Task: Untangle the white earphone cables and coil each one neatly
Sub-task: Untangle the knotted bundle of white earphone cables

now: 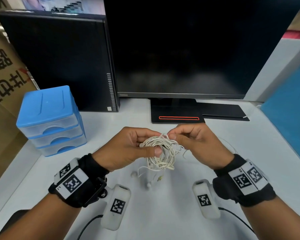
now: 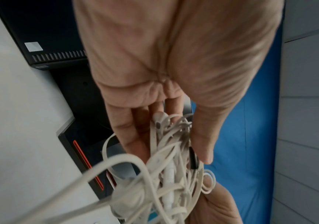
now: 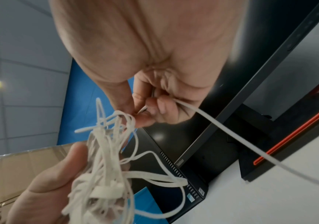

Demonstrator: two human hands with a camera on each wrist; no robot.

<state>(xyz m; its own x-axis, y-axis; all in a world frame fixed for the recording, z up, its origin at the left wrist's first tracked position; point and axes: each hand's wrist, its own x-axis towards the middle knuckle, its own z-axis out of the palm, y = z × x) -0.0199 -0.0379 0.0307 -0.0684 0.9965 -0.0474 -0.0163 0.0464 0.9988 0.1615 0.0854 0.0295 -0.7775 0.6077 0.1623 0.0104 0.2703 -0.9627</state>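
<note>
Head view: left hand (image 1: 128, 149) is gripping the cables (image 1: 160, 153) as a tangled wad above the desk (image 1: 249, 161), thumb pressing over it; right hand (image 1: 194, 141) is pinching a strand at the wad's top right edge, so the pull likely goes rightward. Earbuds (image 1: 148, 186) are dangling toward the desk. Left wrist cam: fingers & thumb are curling round the wad, which is hanging down from the palm. Right wrist cam: thumb & forefinger are pinching one loop; a strand is trailing off to the right.
</note>
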